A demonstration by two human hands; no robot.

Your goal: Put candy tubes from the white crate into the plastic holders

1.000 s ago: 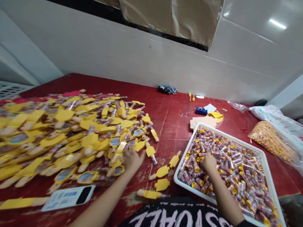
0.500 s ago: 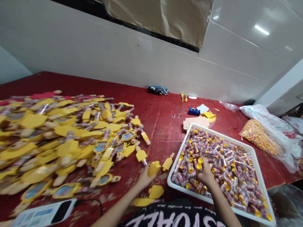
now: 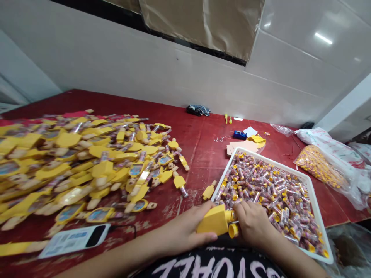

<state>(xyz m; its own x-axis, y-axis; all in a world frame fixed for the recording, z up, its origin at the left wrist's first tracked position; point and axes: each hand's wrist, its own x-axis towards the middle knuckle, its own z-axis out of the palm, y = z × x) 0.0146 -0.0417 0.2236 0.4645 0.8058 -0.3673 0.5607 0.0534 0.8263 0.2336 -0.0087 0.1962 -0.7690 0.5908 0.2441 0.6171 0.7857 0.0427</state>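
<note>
My left hand [image 3: 193, 224] is closed around a yellow popsicle-shaped toy [image 3: 213, 221], close in front of my body. The toy's flat end points right, and its stick end is hidden by my palm. My right hand [image 3: 251, 222] meets that flat end, its fingers closed on small clear tubes with yellow caps [image 3: 233, 230]. One cap's open mouth faces me; another tube's yellow end lies against the toy. My fingers cover most of both tubes. Just right of my hands stands a white tray [image 3: 317, 216] full of similar tubes [image 3: 275, 189].
A large heap of yellow toys [image 3: 101, 170] covers the left of the red table [image 3: 199, 146]. A white phone-like device [image 3: 75, 239] with a cable lies nearer. Behind the tray are a blue tape dispenser [image 3: 240, 134] and pink cards [image 3: 243, 146]; bagged yellow pieces [image 3: 319, 166] lie right.
My left hand has brought the yellow toy right and towards my body. My right hand has come out of the tube pile with tubes, and both hands now meet.
</note>
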